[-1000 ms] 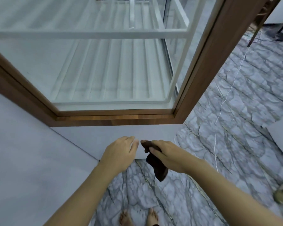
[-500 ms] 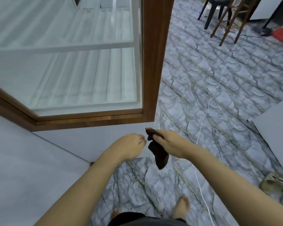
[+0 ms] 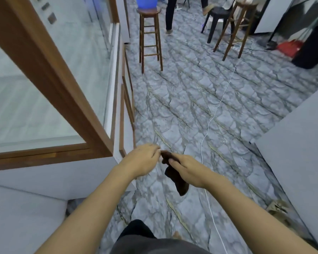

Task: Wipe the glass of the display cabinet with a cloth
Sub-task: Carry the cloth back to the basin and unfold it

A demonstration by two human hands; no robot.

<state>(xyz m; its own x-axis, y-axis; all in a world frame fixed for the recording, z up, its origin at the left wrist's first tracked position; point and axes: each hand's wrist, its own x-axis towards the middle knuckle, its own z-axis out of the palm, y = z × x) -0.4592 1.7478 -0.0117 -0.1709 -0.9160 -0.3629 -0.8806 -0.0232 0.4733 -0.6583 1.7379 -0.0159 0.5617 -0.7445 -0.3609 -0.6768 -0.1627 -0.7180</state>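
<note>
Holding: right hand (image 3: 188, 169) grips a dark brown cloth (image 3: 178, 184), its end hanging below the grip.
Left hand (image 3: 141, 160): loosely curled, holding nothing, just beside the cloth's top.
Cabinet glass (image 3: 35, 107): up-left, well apart from both hands.

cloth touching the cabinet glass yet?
Apart. Head view: the cloth hangs from the right hand over the floor, well right of the glass.

The left hand (image 3: 141, 160), right hand (image 3: 187, 169) and cloth (image 3: 178, 184), earlier below the display cabinet's (image 3: 50, 74) glass front, now sit right of its corner; wooden stools (image 3: 151, 39) have appeared beyond it.
</note>
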